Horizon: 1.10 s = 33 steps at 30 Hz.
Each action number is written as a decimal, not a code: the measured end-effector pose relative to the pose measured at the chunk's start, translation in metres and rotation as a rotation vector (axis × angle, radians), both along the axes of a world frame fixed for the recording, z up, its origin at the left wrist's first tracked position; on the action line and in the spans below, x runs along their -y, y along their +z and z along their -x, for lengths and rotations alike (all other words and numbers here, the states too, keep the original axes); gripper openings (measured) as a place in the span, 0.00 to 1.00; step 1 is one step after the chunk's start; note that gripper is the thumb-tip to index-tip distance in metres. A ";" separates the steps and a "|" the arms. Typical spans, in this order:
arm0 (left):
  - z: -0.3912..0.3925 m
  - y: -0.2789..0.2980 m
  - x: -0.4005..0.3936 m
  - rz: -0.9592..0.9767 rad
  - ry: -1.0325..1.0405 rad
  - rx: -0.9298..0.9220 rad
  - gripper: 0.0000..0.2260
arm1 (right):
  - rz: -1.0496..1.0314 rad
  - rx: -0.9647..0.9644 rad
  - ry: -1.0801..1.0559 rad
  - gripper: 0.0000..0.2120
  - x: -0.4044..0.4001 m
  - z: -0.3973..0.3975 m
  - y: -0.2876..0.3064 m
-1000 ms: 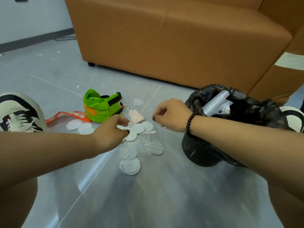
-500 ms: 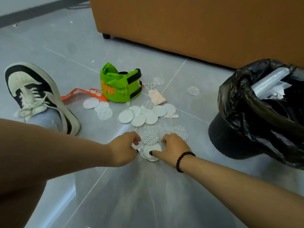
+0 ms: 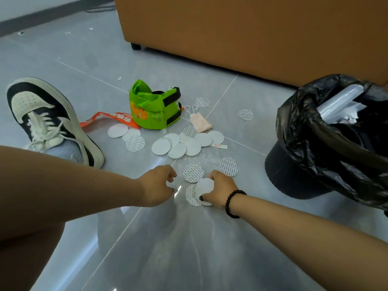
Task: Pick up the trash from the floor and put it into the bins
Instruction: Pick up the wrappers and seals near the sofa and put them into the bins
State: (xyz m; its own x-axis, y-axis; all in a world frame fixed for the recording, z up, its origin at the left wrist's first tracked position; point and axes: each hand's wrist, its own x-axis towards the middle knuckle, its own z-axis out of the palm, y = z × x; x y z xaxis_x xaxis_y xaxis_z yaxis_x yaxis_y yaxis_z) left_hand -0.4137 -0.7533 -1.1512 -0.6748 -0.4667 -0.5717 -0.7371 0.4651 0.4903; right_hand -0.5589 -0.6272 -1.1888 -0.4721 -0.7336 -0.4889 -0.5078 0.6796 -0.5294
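A plain white disc point(image 3: 205, 186) is pinched in the right grip point(image 3: 219, 191), fingers curled round its far edge and thumb under its near edge; it tilts up off the grey floor point(image 3: 210, 248) and overlaps a printed disc point(image 3: 191, 195) lying flat just left of that grip. Directly beyond the right grip lie two more printed discs point(image 3: 193, 172) point(image 3: 228, 166), the second touching the knuckles. A black bead bracelet point(image 3: 232, 203) circles the right wrist. The left grip point(image 3: 158, 185) rests just left of the printed disc, fingers curled inward; whether it pinches the thin clear film point(image 3: 178, 187) glinting at its fingertips I cannot tell.

Farther beyond both grips a cluster of overlapping white discs point(image 3: 184, 143) lies on the floor, with a pink pouch point(image 3: 200, 122) and a crumpled green bag point(image 3: 154, 108) behind it and an orange strip point(image 3: 111, 117) to the left. Two single printed discs point(image 3: 202, 102) point(image 3: 246, 114) lie well beyond the right grip. To the right of the right grip stands a black bin point(image 3: 294, 175) lined with a black bag point(image 3: 336, 143) that holds clear plastic and paper. A black-and-white sneaker point(image 3: 48, 120) sits beyond the left forearm, and a brown sofa point(image 3: 252, 34) stands at the back.
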 end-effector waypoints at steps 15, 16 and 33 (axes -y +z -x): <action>0.030 0.132 -0.097 -0.396 0.129 -0.227 0.13 | 0.408 0.309 -0.345 0.11 -0.087 0.028 0.170; 0.035 0.141 -0.101 -0.400 0.142 -0.276 0.06 | 0.420 0.324 -0.367 0.10 -0.096 0.029 0.179; 0.064 0.166 -0.106 -0.270 0.116 -0.468 0.03 | 0.530 -0.431 -0.620 0.07 -0.150 0.139 0.236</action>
